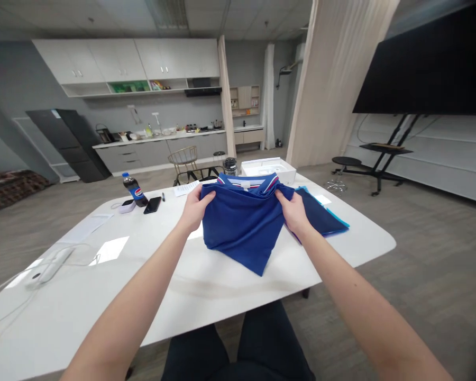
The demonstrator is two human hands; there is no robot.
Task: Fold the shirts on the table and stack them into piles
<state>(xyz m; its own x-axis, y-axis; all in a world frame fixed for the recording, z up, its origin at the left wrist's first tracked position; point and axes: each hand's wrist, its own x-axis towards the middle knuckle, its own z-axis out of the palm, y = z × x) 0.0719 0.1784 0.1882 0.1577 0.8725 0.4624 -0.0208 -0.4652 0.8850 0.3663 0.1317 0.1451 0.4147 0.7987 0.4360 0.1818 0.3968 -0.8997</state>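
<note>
A blue polo shirt (241, 222) hangs between my two hands above the white table (154, 296), folded over. Its collar, with red and white stripes, shows at the top, and one corner droops toward me. My left hand (194, 209) pinches the shirt's upper left edge, thumb on top. At the upper right edge, my right hand (293, 211) grips the cloth in the same way. Just beyond my right hand lies a flat dark blue folded item (323, 214) with a light blue border, partly hidden by that hand and the shirt.
On the left stand a Pepsi bottle (135, 189), a black phone (153, 205) and a small pale case (127, 207). A power strip (49, 270) with cables lies nearer. An open white box (269, 168) and a dark-lidded jar (230, 166) sit at the far edge.
</note>
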